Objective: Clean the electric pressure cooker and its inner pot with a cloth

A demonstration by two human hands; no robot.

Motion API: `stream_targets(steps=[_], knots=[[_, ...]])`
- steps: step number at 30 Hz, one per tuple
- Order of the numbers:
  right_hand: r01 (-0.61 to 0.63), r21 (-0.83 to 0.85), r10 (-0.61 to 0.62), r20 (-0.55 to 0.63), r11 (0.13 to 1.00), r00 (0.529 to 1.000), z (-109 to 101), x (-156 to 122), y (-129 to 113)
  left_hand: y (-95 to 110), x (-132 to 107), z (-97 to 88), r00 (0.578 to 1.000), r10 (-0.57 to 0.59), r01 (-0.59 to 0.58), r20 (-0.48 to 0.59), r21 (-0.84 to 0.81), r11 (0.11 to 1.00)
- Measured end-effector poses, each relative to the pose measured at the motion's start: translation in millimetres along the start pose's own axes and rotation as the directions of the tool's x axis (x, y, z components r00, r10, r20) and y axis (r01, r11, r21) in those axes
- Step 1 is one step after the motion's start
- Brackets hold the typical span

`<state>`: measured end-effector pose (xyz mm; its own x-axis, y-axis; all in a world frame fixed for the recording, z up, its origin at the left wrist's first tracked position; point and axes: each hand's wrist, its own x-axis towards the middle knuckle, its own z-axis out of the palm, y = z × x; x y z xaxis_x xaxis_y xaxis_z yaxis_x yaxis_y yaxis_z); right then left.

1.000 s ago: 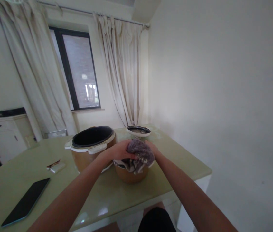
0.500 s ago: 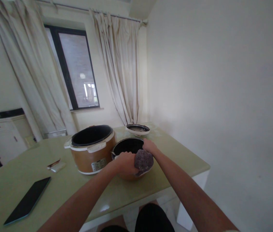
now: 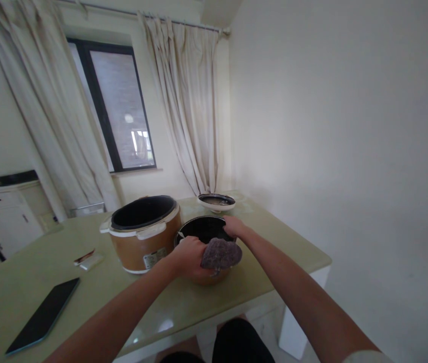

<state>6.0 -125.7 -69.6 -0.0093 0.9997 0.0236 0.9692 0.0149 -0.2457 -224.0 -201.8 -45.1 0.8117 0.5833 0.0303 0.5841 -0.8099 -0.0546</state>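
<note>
Head camera looks forward and down; table [image 3: 66,242] near.

Cooker [image 3: 144,242]: left of pot [image 3: 202,229], on table [image 3: 274,247].
Lid [image 3: 216,202]: far, behind pot.
Phone [image 3: 43,315]: near left.

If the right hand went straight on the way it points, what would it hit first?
The right hand holds the far rim of the pot and points away and to the left. On that line it would probably meet the white dish behind the pot first, though depth is unclear and it might pass beside it.
</note>
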Motion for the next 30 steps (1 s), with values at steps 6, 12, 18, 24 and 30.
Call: stream_targets(steps=[6,12,18,24,30], knots=[[0.107,-0.012,-0.107,0.035,0.994,0.994,-3.5,7.9,2.4,-39.0,-15.0,18.7,0.962,0.196,-0.185,-0.190,0.070,0.980],[0.094,-0.021,-0.093,0.017,0.995,0.995,3.9,9.4,3.1,-46.2,-19.6,36.7,0.933,0.156,-0.139,-0.326,0.075,0.987],[0.040,-0.021,-0.040,-0.004,0.999,0.999,9.6,10.5,2.7,-43.6,-18.8,40.4,0.927,0.132,-0.113,-0.351,0.074,0.991],[0.000,-0.015,0.000,-0.017,1.000,1.000,9.3,13.1,2.7,-33.3,-19.4,35.2,0.933,0.107,-0.094,-0.344,0.057,0.994],[-0.093,0.000,0.093,-0.039,0.996,0.995,4.8,18.0,9.9,-15.4,-10.9,28.9,0.950,0.038,-0.020,-0.310,0.059,0.998]])
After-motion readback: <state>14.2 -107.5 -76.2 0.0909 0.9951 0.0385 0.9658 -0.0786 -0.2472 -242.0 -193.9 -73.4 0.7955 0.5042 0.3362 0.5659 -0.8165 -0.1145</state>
